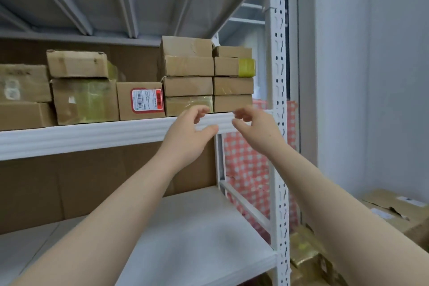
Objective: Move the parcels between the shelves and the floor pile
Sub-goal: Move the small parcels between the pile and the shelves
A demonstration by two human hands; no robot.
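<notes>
Brown cardboard parcels fill the upper shelf (pixel 104 133) of a white metal rack. At its right end stand two stacks of flat parcels, a left stack (pixel 188 76) and a right stack (pixel 233 80). A box with a red-bordered label (pixel 140 101) sits left of them. My left hand (pixel 188 137) and my right hand (pixel 257 127) are both raised in front of the shelf edge, just below the two stacks' bottom parcels. Both hands have their fingers apart and hold nothing.
The lower shelf (pixel 197 227) is bare white board. A perforated white upright (pixel 279 123) stands at the right. Larger boxes (pixel 81 97) fill the shelf's left. On the floor at the right lie piled parcels (pixel 394 211), with a red checked wrap (pixel 248 169) behind the rack.
</notes>
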